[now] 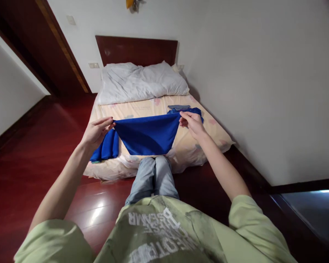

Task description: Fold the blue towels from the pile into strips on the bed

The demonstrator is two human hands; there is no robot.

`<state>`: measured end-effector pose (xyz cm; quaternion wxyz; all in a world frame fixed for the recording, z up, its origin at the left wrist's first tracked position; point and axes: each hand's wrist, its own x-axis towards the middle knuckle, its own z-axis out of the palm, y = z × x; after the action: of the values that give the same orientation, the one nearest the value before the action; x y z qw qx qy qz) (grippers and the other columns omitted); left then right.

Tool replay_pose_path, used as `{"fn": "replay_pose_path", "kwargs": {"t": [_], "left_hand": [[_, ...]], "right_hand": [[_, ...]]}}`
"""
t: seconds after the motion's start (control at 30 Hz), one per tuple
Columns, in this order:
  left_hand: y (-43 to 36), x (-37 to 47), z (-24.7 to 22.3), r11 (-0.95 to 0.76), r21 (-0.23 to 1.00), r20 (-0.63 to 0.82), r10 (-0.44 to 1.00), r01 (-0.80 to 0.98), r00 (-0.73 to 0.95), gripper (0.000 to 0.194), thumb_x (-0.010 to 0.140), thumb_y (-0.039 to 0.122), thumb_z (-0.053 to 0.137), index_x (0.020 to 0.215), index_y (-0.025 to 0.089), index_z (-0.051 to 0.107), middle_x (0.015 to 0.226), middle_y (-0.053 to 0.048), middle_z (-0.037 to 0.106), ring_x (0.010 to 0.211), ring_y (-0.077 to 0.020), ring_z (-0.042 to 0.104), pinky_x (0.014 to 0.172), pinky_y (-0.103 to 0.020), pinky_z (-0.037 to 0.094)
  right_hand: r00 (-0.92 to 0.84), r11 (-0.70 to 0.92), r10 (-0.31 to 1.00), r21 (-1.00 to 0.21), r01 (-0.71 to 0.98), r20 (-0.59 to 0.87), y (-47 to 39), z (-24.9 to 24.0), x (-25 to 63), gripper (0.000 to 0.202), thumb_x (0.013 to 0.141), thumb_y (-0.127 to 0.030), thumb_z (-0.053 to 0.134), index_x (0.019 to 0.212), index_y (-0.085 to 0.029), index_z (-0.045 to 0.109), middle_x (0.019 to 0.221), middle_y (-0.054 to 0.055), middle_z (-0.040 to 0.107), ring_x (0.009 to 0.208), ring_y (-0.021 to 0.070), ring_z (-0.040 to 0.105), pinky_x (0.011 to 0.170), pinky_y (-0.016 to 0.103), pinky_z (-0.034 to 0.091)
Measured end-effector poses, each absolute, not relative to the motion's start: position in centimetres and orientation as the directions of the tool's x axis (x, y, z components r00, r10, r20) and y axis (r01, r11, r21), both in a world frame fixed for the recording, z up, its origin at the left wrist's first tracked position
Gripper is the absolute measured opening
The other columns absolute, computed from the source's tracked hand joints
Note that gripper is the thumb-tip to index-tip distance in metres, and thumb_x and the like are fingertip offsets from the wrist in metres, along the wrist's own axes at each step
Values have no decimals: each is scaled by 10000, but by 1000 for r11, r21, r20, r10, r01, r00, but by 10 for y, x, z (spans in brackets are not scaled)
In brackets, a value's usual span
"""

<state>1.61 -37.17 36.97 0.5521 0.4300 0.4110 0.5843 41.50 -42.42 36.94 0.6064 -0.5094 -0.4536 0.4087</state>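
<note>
A blue cloth (148, 134) hangs stretched between my two hands, its top edge drawn nearly straight and its lower part hanging down in front of the bed. My left hand (97, 132) pinches its upper left corner. At the upper right corner, my right hand (192, 123) is closed on the cloth with thumb and fingers. Below and beside my left hand lie folded blue cloths (106, 147) on the bed's front left. Behind my right hand sits a crumpled blue cloth pile (196, 110), partly hidden by the held cloth and the hand.
The bed (137, 109) has a pale flowered sheet. A grey folded item (178, 107) lies by the blue pile. A white quilt or pillow (142, 82) rests against the dark headboard (137, 49). A wall (263, 80) rises on the right; dark red floor (57, 146) spreads left.
</note>
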Motion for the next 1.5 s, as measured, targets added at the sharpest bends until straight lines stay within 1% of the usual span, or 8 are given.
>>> {"fn": "replay_pose_path", "kwargs": {"t": [0.2,0.4,0.73,0.97,1.17,1.23,1.33,1.5], "left_hand": [[-406,7,334,83,944,-115,990,-321,-83,124,725,75,831,826,138,796,904,-68,771,843,-175,758,848,-256,668],[-411,3,325,217,917,-240,970,-334,-31,145,719,87,858,824,144,776,870,-55,762,878,-183,770,870,-229,661],[-321,44,278,180,931,-187,982,-318,10,123,721,100,846,798,125,753,927,-86,738,941,-243,760,981,-420,649],[-213,80,298,-79,956,56,995,-284,-86,235,671,151,924,802,98,737,745,-32,673,811,-181,733,957,-416,621],[-195,71,316,-362,908,334,929,-209,-160,303,714,312,920,928,149,780,915,-38,728,879,-181,738,927,-346,612],[-207,63,286,-376,915,351,921,-146,-170,341,716,364,906,965,163,789,909,-32,728,861,-169,732,883,-308,610],[-236,56,203,-266,963,258,953,-31,-161,462,703,431,878,1069,166,784,885,-35,726,786,-153,700,764,-271,594],[-290,60,60,241,941,-205,964,238,-168,517,667,466,799,1050,122,751,722,-37,701,627,-164,661,585,-246,505]], "right_hand": [[173,-90,979,-992,-92,-105,-458,350,414,431,685,-507,947,739,-166,689,700,28,748,566,94,682,499,160,504],[160,-171,968,-973,-155,-195,-469,340,423,402,688,-464,958,754,-169,693,712,33,758,569,108,694,493,165,537],[270,-232,924,-958,-167,-271,-372,305,439,266,840,-312,868,811,-169,646,708,30,746,578,122,708,517,184,569],[314,-16,948,-990,-140,-59,-271,310,439,323,846,-377,856,780,-180,609,698,-2,721,640,98,710,636,177,586],[308,248,927,-966,-70,215,-258,311,450,333,838,-480,826,822,-201,645,745,-6,724,747,123,725,715,225,588],[281,224,939,-973,-53,200,-266,282,453,348,795,-498,842,836,-199,668,740,-2,729,724,128,714,717,240,581],[267,55,962,-998,-6,51,-288,210,445,422,715,-555,844,831,-180,688,752,16,737,692,124,690,702,234,551],[326,-344,898,-933,105,-294,-332,82,408,468,645,-619,807,690,-180,651,623,18,678,618,134,612,581,220,469]]}}
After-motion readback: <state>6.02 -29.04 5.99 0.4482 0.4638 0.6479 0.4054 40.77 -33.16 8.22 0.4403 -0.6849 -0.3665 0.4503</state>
